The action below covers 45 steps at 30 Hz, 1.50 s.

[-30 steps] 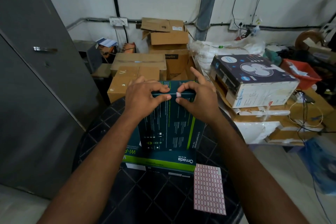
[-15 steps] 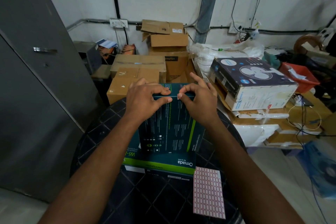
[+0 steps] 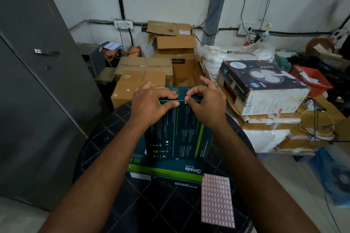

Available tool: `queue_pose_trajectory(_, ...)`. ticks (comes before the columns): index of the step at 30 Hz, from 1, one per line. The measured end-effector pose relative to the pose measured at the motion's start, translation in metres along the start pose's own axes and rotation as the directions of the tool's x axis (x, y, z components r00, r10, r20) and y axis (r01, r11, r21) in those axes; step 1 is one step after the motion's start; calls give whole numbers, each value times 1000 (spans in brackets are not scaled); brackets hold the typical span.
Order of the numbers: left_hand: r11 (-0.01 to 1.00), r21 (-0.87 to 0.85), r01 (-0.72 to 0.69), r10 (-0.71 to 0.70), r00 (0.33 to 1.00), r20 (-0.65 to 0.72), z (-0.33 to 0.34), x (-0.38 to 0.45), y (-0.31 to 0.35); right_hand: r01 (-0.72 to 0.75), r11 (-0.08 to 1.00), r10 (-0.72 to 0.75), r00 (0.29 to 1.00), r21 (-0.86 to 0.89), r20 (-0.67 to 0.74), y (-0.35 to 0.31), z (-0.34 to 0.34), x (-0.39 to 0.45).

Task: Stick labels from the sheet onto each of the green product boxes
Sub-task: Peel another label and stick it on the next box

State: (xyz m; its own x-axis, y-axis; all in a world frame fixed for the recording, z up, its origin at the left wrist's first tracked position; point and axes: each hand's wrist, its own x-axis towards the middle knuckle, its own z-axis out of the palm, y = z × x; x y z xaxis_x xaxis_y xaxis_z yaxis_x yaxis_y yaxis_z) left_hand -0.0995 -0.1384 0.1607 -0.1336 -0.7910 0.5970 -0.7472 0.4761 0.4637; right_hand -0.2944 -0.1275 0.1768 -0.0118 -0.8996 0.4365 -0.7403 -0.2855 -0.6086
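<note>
A dark green product box (image 3: 178,130) stands upright on a flat green box (image 3: 166,171) marked Omada, on a black round table (image 3: 151,206). My left hand (image 3: 151,104) grips the upright box's top edge, thumb on the near face. My right hand (image 3: 206,104) pinches the same top edge, its thumb pressing a small red-bordered label (image 3: 186,101) onto the near face; most of the label is hidden. The label sheet (image 3: 216,199), pink grid with several labels, lies on the table near its right front.
A grey metal cabinet (image 3: 37,81) stands on the left. Cardboard cartons (image 3: 144,73) are stacked behind the table. A fan box (image 3: 261,85) lies on packages to the right, beside a red tray (image 3: 312,81) and loose cables (image 3: 314,125).
My right thumb has slid over the small label, which showed fully a second ago. My right fingers have curled down toward the box top. Both hands stay on the top edge.
</note>
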Motion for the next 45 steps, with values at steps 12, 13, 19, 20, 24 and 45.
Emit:
queue_pose_trajectory(12,1000,5,-5,5,1000,-2,-1,-5,2,346,931,-356,930,-111,-89,19,6,-18)
queue_pose_trajectory(13,1000,1,-8,8,1000,1,-1,-5,2,348,931,-357,932,-113,-71,19,4,-17)
queue_pose_trajectory(19,999,-32,-21,21,1000,1,0,-6,-1,296,953,-297,955,59,1,27,-23,-7)
queue_pose_trajectory(20,999,-36,-23,23,1000,-3,0,-5,-1,295,953,-296,955,73,5,28,-27,-7)
queue_pose_trajectory(24,999,-6,-34,34,999,-16,1,-7,0,326,943,-326,945,-67,-1,22,-12,-12)
queue_pose_trajectory(45,999,39,-27,28,999,-33,0,-9,-1,412,837,-462,885,-359,-62,25,4,-16)
